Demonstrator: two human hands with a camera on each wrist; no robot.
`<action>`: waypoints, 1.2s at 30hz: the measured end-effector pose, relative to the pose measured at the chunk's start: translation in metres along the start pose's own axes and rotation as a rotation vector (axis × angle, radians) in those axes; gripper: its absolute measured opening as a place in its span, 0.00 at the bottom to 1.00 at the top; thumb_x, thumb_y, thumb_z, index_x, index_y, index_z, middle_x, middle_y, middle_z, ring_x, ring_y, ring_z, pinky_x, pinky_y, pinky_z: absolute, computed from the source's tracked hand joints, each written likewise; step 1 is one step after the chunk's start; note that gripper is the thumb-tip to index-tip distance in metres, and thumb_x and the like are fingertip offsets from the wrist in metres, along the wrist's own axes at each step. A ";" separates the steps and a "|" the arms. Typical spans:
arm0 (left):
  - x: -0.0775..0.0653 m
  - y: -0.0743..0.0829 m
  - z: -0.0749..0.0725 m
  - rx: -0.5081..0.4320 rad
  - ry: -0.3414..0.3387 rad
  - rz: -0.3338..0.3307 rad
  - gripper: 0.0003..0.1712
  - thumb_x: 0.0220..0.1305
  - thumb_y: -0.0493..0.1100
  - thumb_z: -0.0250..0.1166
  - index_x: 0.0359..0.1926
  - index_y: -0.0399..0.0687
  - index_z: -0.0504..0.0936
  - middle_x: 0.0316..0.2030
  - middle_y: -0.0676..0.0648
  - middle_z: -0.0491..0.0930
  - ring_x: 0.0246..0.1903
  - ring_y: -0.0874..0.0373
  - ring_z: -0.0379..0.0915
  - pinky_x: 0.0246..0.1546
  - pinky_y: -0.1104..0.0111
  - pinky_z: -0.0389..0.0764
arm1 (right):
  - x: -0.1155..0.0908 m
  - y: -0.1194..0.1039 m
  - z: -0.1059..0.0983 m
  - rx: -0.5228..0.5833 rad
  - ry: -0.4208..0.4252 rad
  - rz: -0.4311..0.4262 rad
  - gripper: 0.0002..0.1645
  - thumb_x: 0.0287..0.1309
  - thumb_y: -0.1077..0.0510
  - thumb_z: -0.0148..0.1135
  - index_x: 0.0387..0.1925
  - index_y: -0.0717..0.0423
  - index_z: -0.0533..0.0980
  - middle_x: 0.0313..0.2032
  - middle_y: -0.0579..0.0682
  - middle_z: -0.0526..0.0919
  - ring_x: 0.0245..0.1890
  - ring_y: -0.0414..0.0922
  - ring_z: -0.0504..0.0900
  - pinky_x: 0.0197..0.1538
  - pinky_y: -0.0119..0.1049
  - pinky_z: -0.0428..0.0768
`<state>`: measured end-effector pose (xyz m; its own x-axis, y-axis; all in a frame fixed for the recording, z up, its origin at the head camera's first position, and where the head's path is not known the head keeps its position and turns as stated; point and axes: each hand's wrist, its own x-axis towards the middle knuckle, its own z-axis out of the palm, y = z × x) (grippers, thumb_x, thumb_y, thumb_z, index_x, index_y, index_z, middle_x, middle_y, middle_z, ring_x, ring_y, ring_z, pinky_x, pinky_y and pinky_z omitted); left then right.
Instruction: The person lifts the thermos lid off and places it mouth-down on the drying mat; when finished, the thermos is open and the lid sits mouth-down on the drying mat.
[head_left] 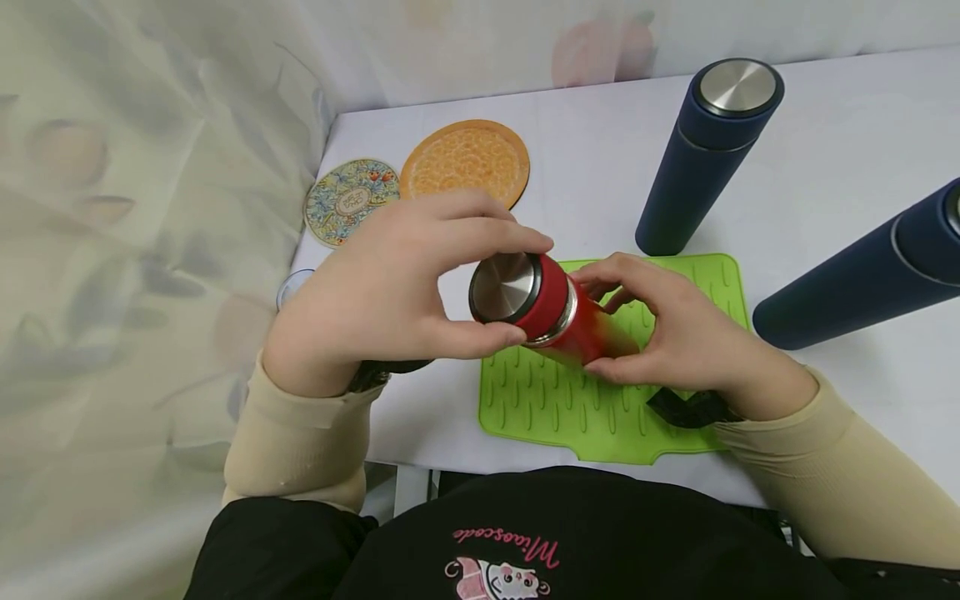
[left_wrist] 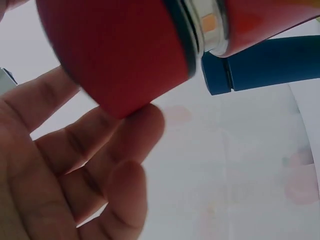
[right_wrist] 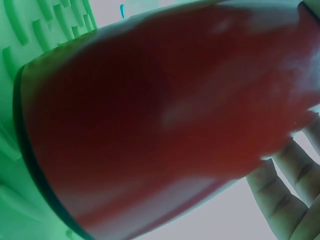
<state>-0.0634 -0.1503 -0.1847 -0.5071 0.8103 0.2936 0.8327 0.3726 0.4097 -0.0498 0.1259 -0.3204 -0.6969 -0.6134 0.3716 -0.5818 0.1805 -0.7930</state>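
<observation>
Centre of the head view: a red bottle (head_left: 592, 333), its shaft leaning toward the left of the frame, is shown between two hands above a green ribbed mat (head_left: 562, 421). The left hand (head_left: 390, 287) grasps the steel-topped cap (head_left: 525, 292), thumb below and fingers above in the frame. The right hand (head_left: 678, 325) grasps the body, thumb and fingers on opposite sides. In the left wrist view, a bare silver neck (left_wrist: 212, 25) is visible between cap and body. In the right wrist view, the base lies against the mat in outline; whether they touch cannot be told. Upper right and far right of the head view: two navy bottles (head_left: 693, 171) (head_left: 855, 275) on the white worktop (head_left: 847, 142). Upper left: an orange disc (head_left: 467, 158) and, just beside it, a smaller patterned disc (head_left: 351, 200).
</observation>
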 end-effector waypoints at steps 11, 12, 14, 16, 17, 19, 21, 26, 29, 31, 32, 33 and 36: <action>-0.012 -0.005 -0.006 0.063 0.183 0.015 0.31 0.51 0.51 0.77 0.54 0.41 0.85 0.46 0.47 0.83 0.42 0.61 0.78 0.45 0.69 0.76 | -0.003 0.001 -0.004 0.023 0.024 0.044 0.53 0.33 0.66 0.85 0.66 0.52 0.72 0.57 0.43 0.80 0.54 0.39 0.78 0.50 0.32 0.81; -0.013 -0.007 -0.006 0.063 0.187 0.021 0.30 0.51 0.51 0.77 0.54 0.40 0.85 0.45 0.46 0.83 0.42 0.61 0.78 0.45 0.68 0.77 | -0.004 0.001 -0.004 0.034 0.032 0.050 0.53 0.33 0.67 0.85 0.66 0.53 0.71 0.57 0.43 0.79 0.54 0.39 0.78 0.51 0.31 0.81; -0.016 -0.009 -0.005 0.051 0.192 0.018 0.30 0.51 0.49 0.77 0.54 0.40 0.84 0.45 0.46 0.83 0.42 0.61 0.78 0.46 0.69 0.76 | -0.005 0.001 -0.006 0.058 0.051 0.061 0.54 0.32 0.70 0.84 0.66 0.56 0.70 0.58 0.44 0.78 0.55 0.39 0.77 0.52 0.29 0.80; -0.018 -0.013 -0.003 0.034 0.193 0.010 0.29 0.52 0.47 0.77 0.54 0.39 0.84 0.44 0.46 0.82 0.42 0.61 0.77 0.47 0.69 0.76 | -0.006 0.000 -0.009 0.078 0.076 0.076 0.55 0.31 0.73 0.82 0.66 0.58 0.69 0.59 0.45 0.77 0.55 0.40 0.77 0.53 0.28 0.79; -0.020 -0.014 -0.002 0.030 0.194 0.001 0.29 0.52 0.47 0.77 0.54 0.39 0.84 0.44 0.46 0.82 0.42 0.61 0.77 0.48 0.69 0.76 | -0.006 0.000 -0.011 0.087 0.090 0.084 0.56 0.30 0.74 0.82 0.66 0.59 0.68 0.59 0.45 0.77 0.55 0.41 0.77 0.54 0.27 0.79; -0.023 -0.018 0.002 0.022 0.195 -0.029 0.30 0.52 0.47 0.77 0.55 0.39 0.84 0.44 0.46 0.82 0.42 0.61 0.76 0.48 0.69 0.76 | -0.005 -0.001 -0.013 0.095 0.116 0.097 0.57 0.30 0.76 0.81 0.67 0.61 0.66 0.58 0.45 0.76 0.55 0.42 0.77 0.54 0.27 0.78; -0.027 -0.022 0.007 0.012 0.191 -0.071 0.30 0.51 0.46 0.77 0.56 0.41 0.84 0.44 0.47 0.82 0.43 0.61 0.76 0.48 0.68 0.75 | -0.003 -0.001 -0.016 0.086 0.143 0.103 0.58 0.29 0.77 0.80 0.67 0.62 0.65 0.57 0.45 0.76 0.54 0.42 0.77 0.54 0.27 0.77; -0.036 -0.031 0.020 0.001 0.164 -0.174 0.31 0.51 0.47 0.78 0.57 0.45 0.84 0.46 0.49 0.82 0.43 0.61 0.75 0.48 0.66 0.75 | 0.005 0.001 -0.019 0.072 0.226 0.081 0.58 0.29 0.79 0.79 0.67 0.64 0.63 0.53 0.48 0.78 0.53 0.43 0.78 0.54 0.29 0.79; -0.040 -0.037 0.029 0.003 0.135 -0.231 0.31 0.52 0.49 0.77 0.58 0.48 0.84 0.47 0.51 0.81 0.45 0.61 0.75 0.49 0.65 0.75 | 0.013 0.004 -0.020 0.100 0.287 0.068 0.58 0.29 0.81 0.77 0.67 0.62 0.63 0.54 0.53 0.79 0.52 0.46 0.79 0.53 0.31 0.80; -0.042 -0.041 0.036 0.012 0.107 -0.274 0.31 0.53 0.51 0.77 0.58 0.50 0.84 0.48 0.54 0.80 0.46 0.62 0.74 0.50 0.64 0.75 | 0.019 0.008 -0.019 0.120 0.331 0.064 0.58 0.31 0.81 0.76 0.68 0.59 0.63 0.55 0.55 0.78 0.52 0.48 0.79 0.52 0.32 0.81; -0.043 -0.043 0.039 0.020 0.092 -0.294 0.31 0.53 0.52 0.77 0.59 0.51 0.83 0.48 0.55 0.80 0.46 0.63 0.74 0.49 0.65 0.75 | 0.022 0.009 -0.018 0.136 0.351 0.063 0.58 0.32 0.81 0.76 0.68 0.57 0.63 0.56 0.56 0.77 0.52 0.49 0.79 0.52 0.33 0.81; -0.044 -0.045 0.043 0.032 0.075 -0.315 0.31 0.54 0.52 0.76 0.59 0.53 0.83 0.49 0.55 0.79 0.47 0.63 0.73 0.50 0.65 0.75 | 0.025 0.011 -0.018 0.151 0.371 0.066 0.58 0.33 0.80 0.76 0.68 0.55 0.62 0.57 0.56 0.77 0.53 0.50 0.79 0.52 0.33 0.81; -0.045 -0.050 0.056 0.065 0.027 -0.362 0.31 0.55 0.54 0.76 0.60 0.55 0.82 0.50 0.57 0.78 0.47 0.65 0.73 0.50 0.65 0.76 | 0.035 0.016 -0.015 0.188 0.434 0.103 0.56 0.37 0.79 0.75 0.68 0.52 0.61 0.59 0.55 0.76 0.55 0.50 0.77 0.53 0.33 0.81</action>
<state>-0.0700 -0.1806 -0.2669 -0.7761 0.6093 0.1626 0.6105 0.6613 0.4359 -0.0901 0.1188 -0.3132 -0.8808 -0.2148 0.4220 -0.4426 0.0570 -0.8949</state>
